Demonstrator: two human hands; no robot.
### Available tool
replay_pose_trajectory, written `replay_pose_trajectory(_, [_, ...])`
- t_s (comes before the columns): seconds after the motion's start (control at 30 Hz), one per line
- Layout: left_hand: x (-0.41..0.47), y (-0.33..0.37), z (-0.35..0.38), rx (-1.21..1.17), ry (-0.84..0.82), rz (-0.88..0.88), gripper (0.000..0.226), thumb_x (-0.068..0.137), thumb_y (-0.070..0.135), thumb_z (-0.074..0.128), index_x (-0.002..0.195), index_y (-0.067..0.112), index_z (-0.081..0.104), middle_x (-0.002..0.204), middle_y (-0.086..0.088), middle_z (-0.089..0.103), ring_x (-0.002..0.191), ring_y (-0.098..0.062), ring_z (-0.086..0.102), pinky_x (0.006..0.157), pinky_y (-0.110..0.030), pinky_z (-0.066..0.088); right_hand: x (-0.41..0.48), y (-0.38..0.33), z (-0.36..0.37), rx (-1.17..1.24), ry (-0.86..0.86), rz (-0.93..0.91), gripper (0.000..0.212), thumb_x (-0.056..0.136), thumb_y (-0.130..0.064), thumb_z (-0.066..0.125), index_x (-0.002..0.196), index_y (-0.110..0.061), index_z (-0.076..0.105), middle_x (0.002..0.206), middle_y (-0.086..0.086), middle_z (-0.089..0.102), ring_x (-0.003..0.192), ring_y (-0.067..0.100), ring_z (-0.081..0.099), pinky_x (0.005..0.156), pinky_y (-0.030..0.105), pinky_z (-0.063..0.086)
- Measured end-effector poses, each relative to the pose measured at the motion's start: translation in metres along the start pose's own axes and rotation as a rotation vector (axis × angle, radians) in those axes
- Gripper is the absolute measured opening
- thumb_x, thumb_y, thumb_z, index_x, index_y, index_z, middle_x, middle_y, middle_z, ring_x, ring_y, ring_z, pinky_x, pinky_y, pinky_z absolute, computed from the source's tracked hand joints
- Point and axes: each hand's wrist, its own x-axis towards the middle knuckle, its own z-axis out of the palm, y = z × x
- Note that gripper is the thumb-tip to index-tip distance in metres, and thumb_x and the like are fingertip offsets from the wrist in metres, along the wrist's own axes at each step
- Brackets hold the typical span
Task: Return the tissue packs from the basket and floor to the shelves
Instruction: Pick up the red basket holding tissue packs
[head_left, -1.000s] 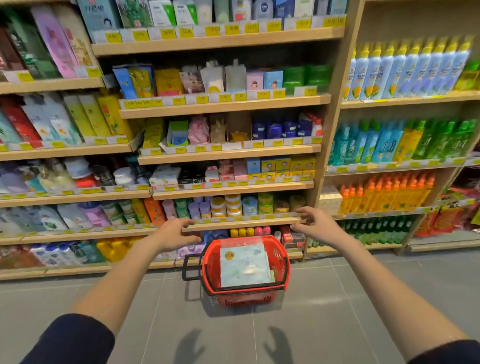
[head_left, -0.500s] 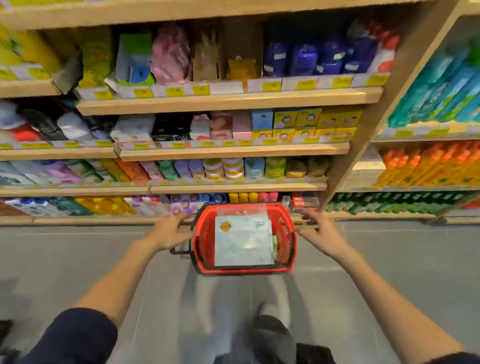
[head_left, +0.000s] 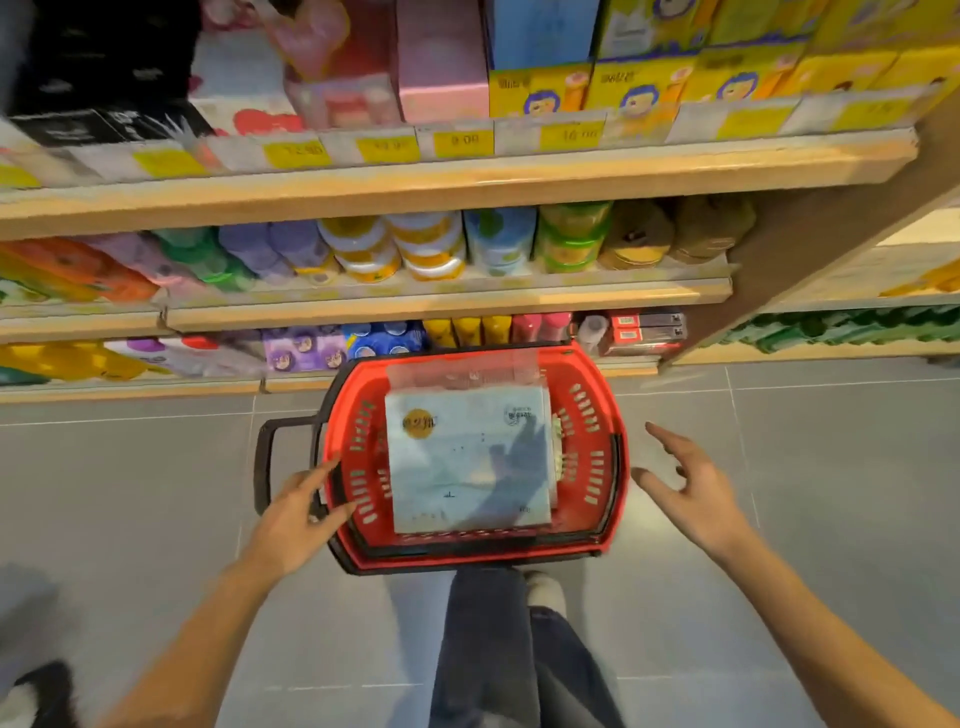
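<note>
Tissue pack (head_left: 467, 462) sits in the red basket (head_left: 602, 395), flat and face up, pale blue wrap. The print reads upright from the wearer's side, so its top edge points at the shelves (head_left: 415, 187). A clear film flap sticks out at that far end. The outline looks near square from this angle, so I can't call its long axis. The basket's long axis runs left-right, parallel to the shelf front. Basket stands on the grey tiled floor (head_left: 779, 519), just in front of the bottom shelf. Its black handle (head_left: 265, 457) is folded out to the left.

Left grip (head_left: 296, 514): bare hand, fingers spread and fairly straight, holding nothing. Index and thumb tips are at the basket's left rim; contact unclear from motion blur. Right grip (head_left: 691, 483): wide, fingers splayed, holding nothing. It is over the floor just right of the basket and clear of the rim. A hand shadow falls on the pack's right half.

Writing: gold round logo (head_left: 418, 423) sits top left on the pack with small print top right, both too blurred to read. Yellow price tags (head_left: 462, 141) line the upper shelf edge. One looks like 9.00 and the next like 16.00, not reliable. Yellow boxes (head_left: 644, 78) above carry a blue-haired cartoon face, text unreadable.
</note>
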Motion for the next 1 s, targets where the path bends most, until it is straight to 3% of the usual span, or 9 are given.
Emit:
replay_pose_trajectory(0.13, [0.064,-0.035,0.023,0.065,0.121,-0.029,0.067,0.08,0.041,0.065,0.139,0.022,0.039,0.135,-0.018,0.045,0.12,-0.034,0.049,0.099,-0.043,0.042,0.054,0.044,0.04,-0.002,0.001,-0.017,0.05,0.084,-0.015,0.06,0.132,-0.011,0.047,0.118,-0.008,0.045,0.112,0.01,0.042,0.095,0.026,0.032])
replay_pose_trajectory(0.33, [0.131,-0.072,0.047,0.121,0.368,-0.023,0.061,0.081,0.045,0.063,0.135,0.024,0.045,0.147,-0.018,0.021,0.134,-0.037,0.034,0.109,-0.049,0.031,0.116,0.114,0.09,-0.08,0.005,0.033,0.061,0.079,-0.035,0.047,0.138,-0.021,0.038,0.146,0.007,0.037,0.134,0.025,0.033,0.11,0.043,0.029])
replay_pose_trajectory(0.4, [0.144,-0.082,0.056,0.143,0.381,-0.01,0.069,0.077,0.06,0.053,0.135,0.023,0.046,0.147,-0.019,0.018,0.133,-0.039,0.032,0.111,-0.046,0.027,0.127,0.129,0.103,-0.083,0.001,0.067,0.065,0.078,-0.039,0.048,0.14,-0.026,0.035,0.147,0.007,0.034,0.134,0.025,0.033,0.107,0.039,0.029])
replay_pose_trajectory(0.47, [0.15,-0.084,0.067,0.157,0.414,-0.003,0.072,0.073,0.057,0.05,0.135,0.021,0.046,0.146,-0.025,0.016,0.133,-0.041,0.029,0.111,-0.043,0.024,0.131,0.138,0.114,-0.06,-0.004,0.092,0.068,0.076,-0.041,0.049,0.141,-0.029,0.032,0.14,0.007,0.039,0.126,0.022,0.04,0.101,0.035,0.032])
replay_pose_trajectory(0.53, [0.153,-0.084,0.075,0.163,0.478,-0.009,0.067,0.075,0.043,0.061,0.135,0.021,0.045,0.143,-0.03,0.02,0.128,-0.045,0.032,0.109,-0.046,0.027,0.132,0.144,0.121,-0.03,-0.006,0.094,0.07,0.077,-0.041,0.051,0.141,-0.036,0.026,0.133,0.008,0.045,0.118,0.022,0.046,0.1,0.04,0.039])
replay_pose_trajectory(0.6, [0.154,-0.085,0.081,0.104,0.459,-0.049,0.07,0.074,0.043,0.062,0.138,0.032,0.038,0.135,-0.028,0.03,0.119,-0.048,0.041,0.105,-0.052,0.034,0.132,0.148,0.125,-0.007,0.024,0.105,0.067,0.08,-0.041,0.054,0.14,-0.042,0.025,0.132,0.011,0.048,0.116,0.026,0.05,0.098,0.047,0.044])
replay_pose_trajectory(0.7, [0.156,-0.089,0.08,0.053,0.429,-0.082,0.069,0.072,0.049,0.055,0.135,0.05,0.027,0.101,-0.017,0.044,0.09,-0.044,0.055,0.091,-0.053,0.044,0.132,0.148,0.129,0.02,0.069,0.098,0.063,0.086,-0.031,0.059,0.137,-0.046,0.027,0.129,0.01,0.051,0.111,0.027,0.055,0.092,0.051,0.049])
replay_pose_trajectory(0.87, [0.159,-0.089,0.073,0.051,0.415,-0.04,0.072,0.076,0.033,0.071,0.136,0.045,0.032,0.094,-0.011,0.042,0.076,-0.024,0.047,0.084,-0.051,0.049,0.133,0.14,0.135,0.086,0.137,0.13,0.055,0.083,-0.039,0.057,0.126,-0.059,0.028,0.126,0.005,0.054,0.106,0.024,0.059,0.085,0.049,0.053])
replay_pose_trajectory(1.0, [0.163,-0.087,0.067,0.059,0.436,-0.046,0.071,0.075,0.033,0.071,0.135,0.042,0.036,0.092,-0.012,0.045,0.076,-0.023,0.048,0.084,-0.049,0.049,0.14,0.135,0.134,0.067,0.144,0.11,0.046,0.087,-0.038,0.052,0.118,-0.063,0.028,0.121,0.004,0.056,0.099,0.021,0.061,0.08,0.036,0.054])
